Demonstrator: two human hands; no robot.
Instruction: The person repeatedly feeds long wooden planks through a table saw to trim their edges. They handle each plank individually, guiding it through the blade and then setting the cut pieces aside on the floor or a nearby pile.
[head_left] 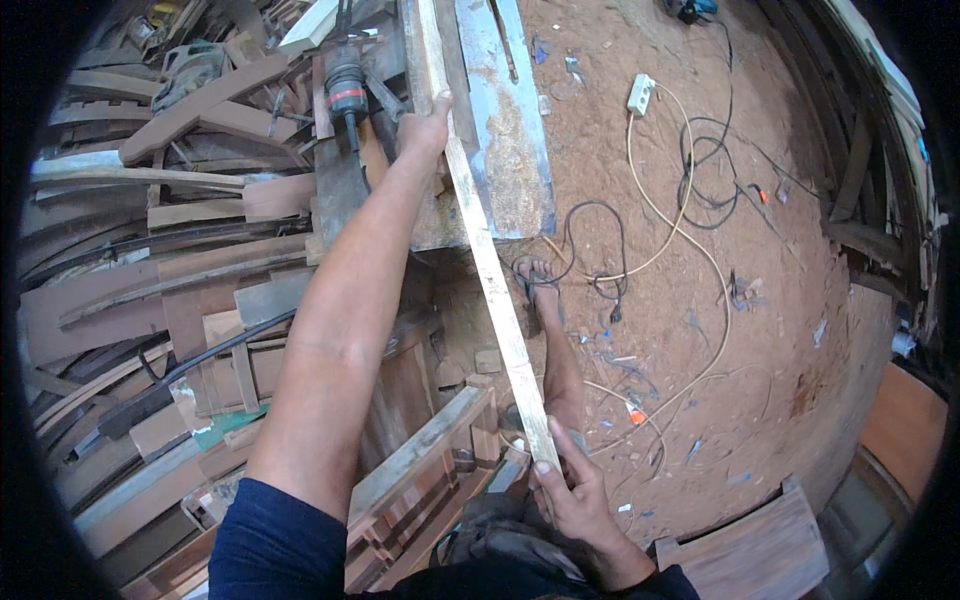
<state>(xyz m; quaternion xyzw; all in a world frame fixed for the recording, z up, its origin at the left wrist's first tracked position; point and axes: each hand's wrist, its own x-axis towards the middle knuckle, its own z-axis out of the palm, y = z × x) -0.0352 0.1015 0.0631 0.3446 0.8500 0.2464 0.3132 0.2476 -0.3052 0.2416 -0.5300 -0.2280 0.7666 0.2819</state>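
A long, narrow strip of pale wood (490, 270) runs from the top of the view down toward my body. My left hand (425, 130), arm stretched far out, is closed round the strip near the workbench. Close to my body, my right hand (570, 488) grips its near end, thumb on top and fingers along the side. Beneath the strip's far part lies the workbench (385, 215), with a pale, sawdust-covered board (515, 170) on its right. A power tool with a red band (347, 95) lies left of my left hand.
Stacked wood offcuts (180, 290) fill the left side. A slatted wooden frame (420, 450) stands near my body. On the dirt floor (740, 300) lie a white power strip (640, 95), looping cords (715, 265) and scattered litter. Dark timber (850, 130) lines the right edge.
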